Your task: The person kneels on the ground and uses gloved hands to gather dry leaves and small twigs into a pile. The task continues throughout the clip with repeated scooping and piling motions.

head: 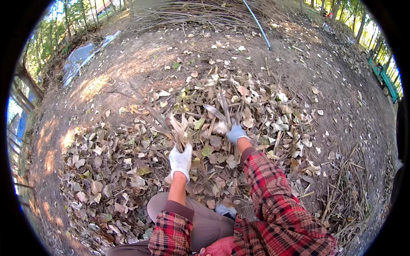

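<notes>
My left hand (180,161), in a white knit glove, is closed around a bundle of dry stalks (157,118) with withered leaves. The stalks fan out forward and to the left, partly blurred. My right hand (236,132), in a pale bluish glove, grips a few dry stalks (224,107) at the near side of a heap; its fingertips are mostly hidden. Under and between both hands lies a broad pile of dry fallen leaves (137,169), mixed with twigs.
A brushwood stack (198,14) lies at the far side, with a bluish pole (258,27) leaning on it. Clear plastic sheeting (78,60) is at the left. Cut stalks (342,192) lie to my right. A green metal object (384,78) stands far right.
</notes>
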Demonstrator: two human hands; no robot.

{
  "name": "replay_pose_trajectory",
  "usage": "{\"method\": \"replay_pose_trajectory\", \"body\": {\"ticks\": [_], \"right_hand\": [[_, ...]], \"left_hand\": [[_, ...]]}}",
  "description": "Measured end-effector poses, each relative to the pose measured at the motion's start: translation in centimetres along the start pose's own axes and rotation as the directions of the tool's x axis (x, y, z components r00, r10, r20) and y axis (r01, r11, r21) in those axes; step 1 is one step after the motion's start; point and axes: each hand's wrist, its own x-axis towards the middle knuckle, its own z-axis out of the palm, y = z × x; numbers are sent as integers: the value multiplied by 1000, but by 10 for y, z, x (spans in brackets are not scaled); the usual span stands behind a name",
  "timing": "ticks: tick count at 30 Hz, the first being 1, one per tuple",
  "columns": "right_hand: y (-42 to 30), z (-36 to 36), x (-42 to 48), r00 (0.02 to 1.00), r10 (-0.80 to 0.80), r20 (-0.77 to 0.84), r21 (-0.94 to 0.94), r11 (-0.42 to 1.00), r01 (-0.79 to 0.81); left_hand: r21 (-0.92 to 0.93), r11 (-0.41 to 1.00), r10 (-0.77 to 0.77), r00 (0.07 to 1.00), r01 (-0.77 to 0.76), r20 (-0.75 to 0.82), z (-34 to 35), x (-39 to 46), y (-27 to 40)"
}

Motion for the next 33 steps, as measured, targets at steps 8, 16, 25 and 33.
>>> {"method": "replay_pose_trajectory", "body": {"ticks": [8, 16, 25, 33], "right_hand": [[-49, -9, -85, 994, -78, 75, 168, 984, 65], [-136, -71, -137, 915, -378, 138, 540, 804, 251], [-177, -105, -166, 720, -514, 466, 151, 848, 507], [-154, -90, -152, 788, -574, 224, 209, 818, 536]], "left_hand": [[395, 904, -193, 980, 163, 38, -10, 6, -30], [-345, 919, -92, 954, 191, 285, 21, 2, -26], [-687, 415, -116, 784, 596, 610, -20, -6, -2], [-540, 574, -138, 722, 616, 678, -15, -12, 8]]}}
